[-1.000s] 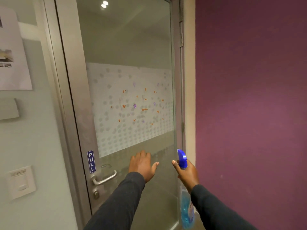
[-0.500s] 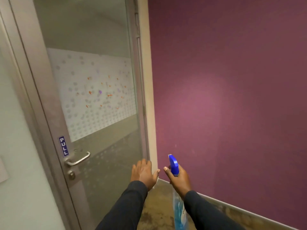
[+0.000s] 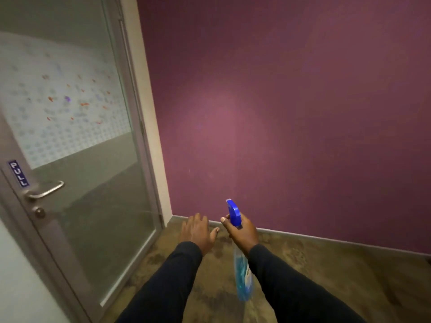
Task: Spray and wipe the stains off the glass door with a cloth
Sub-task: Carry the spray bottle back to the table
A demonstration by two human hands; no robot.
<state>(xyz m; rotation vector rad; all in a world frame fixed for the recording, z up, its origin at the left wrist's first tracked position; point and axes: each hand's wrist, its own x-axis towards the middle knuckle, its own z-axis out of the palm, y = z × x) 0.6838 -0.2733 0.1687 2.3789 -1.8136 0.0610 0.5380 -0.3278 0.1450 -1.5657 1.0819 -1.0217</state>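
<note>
since a second ago the view swings right, sliding the stained glass door far left. right hand grips the light, slick spray bottle by its neck; left hand hangs open, no cloth visible.

At the left of the frame the glass door is cut off by the top and left edges, and its frosted dotted band with the orange and purple stains is smeared by motion blur, so single marks cannot be made out. The spray bottle is partly covered by the right hand, its label too blurred to read. Both forearms run out of the bottom edge.
</note>
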